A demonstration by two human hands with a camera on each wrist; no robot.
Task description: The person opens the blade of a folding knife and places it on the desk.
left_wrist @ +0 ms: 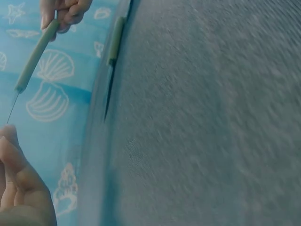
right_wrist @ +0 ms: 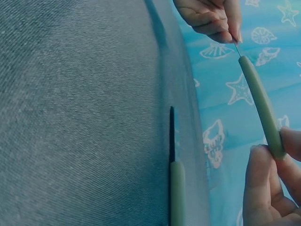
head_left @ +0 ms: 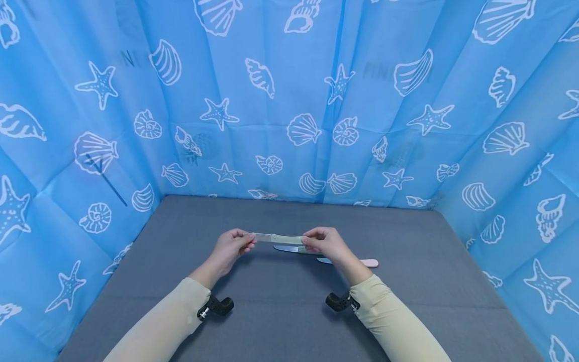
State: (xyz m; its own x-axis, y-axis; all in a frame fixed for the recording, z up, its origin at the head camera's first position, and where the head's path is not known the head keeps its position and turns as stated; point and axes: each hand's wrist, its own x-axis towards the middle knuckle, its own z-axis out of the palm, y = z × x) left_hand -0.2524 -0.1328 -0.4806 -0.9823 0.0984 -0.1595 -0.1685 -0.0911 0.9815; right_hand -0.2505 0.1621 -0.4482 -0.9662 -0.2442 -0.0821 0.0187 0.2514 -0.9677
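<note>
Above the table, a small knife with a pale green handle (head_left: pixel 287 240) is held level between two hands. The left hand (head_left: pixel 229 248) pinches its blade near the tip with thumb and fingers. At the other side, the right hand (head_left: pixel 329 245) pinches the butt of the handle. Beneath it lies a second green-handled knife (right_wrist: pixel 177 193) on the table, its blade pointing left in the head view. A third knife with a pink handle (head_left: pixel 371 263) rests nearer the front, partly hidden under the right wrist.
The grey cloth-covered table (head_left: pixel 280 311) spreads around the hands. A blue curtain (head_left: pixel 280 100) with white shells and starfish encloses its back and sides. Black wrist mounts (head_left: pixel 220 305) jut inward below the sleeves.
</note>
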